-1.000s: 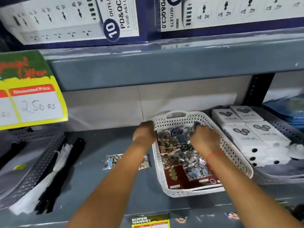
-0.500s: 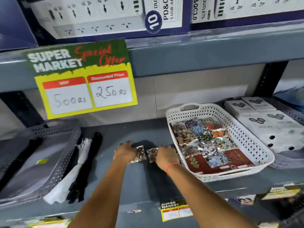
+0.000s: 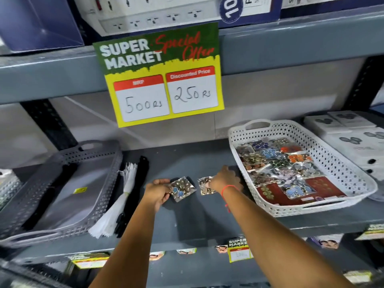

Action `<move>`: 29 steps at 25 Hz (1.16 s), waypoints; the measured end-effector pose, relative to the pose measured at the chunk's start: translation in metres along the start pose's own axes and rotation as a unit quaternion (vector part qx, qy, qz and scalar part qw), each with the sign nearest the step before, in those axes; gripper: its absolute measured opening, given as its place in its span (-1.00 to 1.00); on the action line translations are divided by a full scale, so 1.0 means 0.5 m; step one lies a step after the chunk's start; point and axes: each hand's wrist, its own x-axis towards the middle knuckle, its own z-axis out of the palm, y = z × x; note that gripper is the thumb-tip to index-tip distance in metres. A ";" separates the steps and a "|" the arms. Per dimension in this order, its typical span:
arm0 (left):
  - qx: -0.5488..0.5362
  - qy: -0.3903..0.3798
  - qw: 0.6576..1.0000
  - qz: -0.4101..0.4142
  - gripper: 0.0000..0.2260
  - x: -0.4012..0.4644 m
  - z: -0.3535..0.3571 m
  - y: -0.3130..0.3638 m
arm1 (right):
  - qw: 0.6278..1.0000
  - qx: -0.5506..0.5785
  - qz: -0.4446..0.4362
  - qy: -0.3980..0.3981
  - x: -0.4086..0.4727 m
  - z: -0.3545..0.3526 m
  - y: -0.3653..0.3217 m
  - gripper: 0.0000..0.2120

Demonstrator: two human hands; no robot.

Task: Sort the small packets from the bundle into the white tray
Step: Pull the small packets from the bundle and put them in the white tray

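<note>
Pinched in my left grip (image 3: 156, 191) is one packet (image 3: 182, 189), lifted just off the shelf (image 3: 187, 221). Right of it, my right grip (image 3: 225, 180) closes on a second packet (image 3: 204, 186). Both should go flat into the tray (image 3: 336, 163) just right of that grip, not heaped.

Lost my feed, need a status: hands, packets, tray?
Left hand grips one packet. Right hand on a second packet, grip unclear. White tray to their right, part-filled. Nothing between.
</note>
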 end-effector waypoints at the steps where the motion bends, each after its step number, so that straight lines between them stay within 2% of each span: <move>1: -0.006 0.000 1.000 0.003 -0.70 -0.004 -0.002 0.001 | 0.999 0.026 0.012 -0.019 0.008 0.000 -0.002 -0.45; 3: -0.014 -0.009 1.000 0.017 -0.69 -0.014 -0.001 0.012 | 0.997 0.045 0.013 -0.063 0.015 -0.011 -0.003 -0.55; 5: -0.019 -0.034 0.999 0.026 -0.69 -0.026 0.005 0.033 | 0.996 0.006 -0.013 -0.084 0.012 -0.020 0.004 -0.65; 7: -0.014 -0.056 0.998 0.035 -0.67 -0.042 0.019 0.065 | 0.995 0.006 -0.061 -0.076 0.007 -0.038 0.001 -0.70; 9: -0.019 -0.071 0.996 0.049 -0.66 -0.061 0.040 0.101 | 0.991 0.042 -0.119 -0.054 0.004 -0.082 -0.007 -0.91; 12: -0.059 -0.117 0.989 0.067 -0.67 -0.094 0.107 0.150 | 0.975 0.146 -0.167 -0.013 0.008 -0.216 0.009 -0.76; 15: -0.042 -0.193 0.977 0.082 -0.67 -0.133 0.222 0.171 | 0.957 0.255 -0.130 -0.047 0.023 -0.363 0.096 -0.82; 18: 0.060 -0.238 0.965 0.092 -0.66 -0.167 0.347 0.152 | 0.971 0.214 -0.036 -0.103 0.053 -0.443 0.216 -0.76; 20: 0.134 -0.248 0.957 0.070 -0.69 -0.178 0.420 0.130 | 0.978 0.167 0.017 -0.125 0.080 -0.457 0.286 -0.75; 22: 0.224 -0.243 0.942 0.049 -0.76 -0.181 0.473 0.108 | 0.984 0.094 0.035 -0.147 0.101 -0.450 0.330 -0.69; 23: 0.276 -0.235 0.931 0.043 -0.72 -0.182 0.491 0.099 | 0.986 0.051 0.034 -0.154 0.111 -0.442 0.344 -0.67; 27: 0.514 -0.176 0.833 0.104 -0.65 -0.168 0.503 0.078 | 0.984 -0.111 -0.013 -0.137 0.148 -0.413 0.350 -0.65; 29: 0.576 -0.152 0.794 0.125 -0.62 -0.159 0.504 0.072 | 0.977 -0.167 -0.045 -0.125 0.154 -0.407 0.347 -0.59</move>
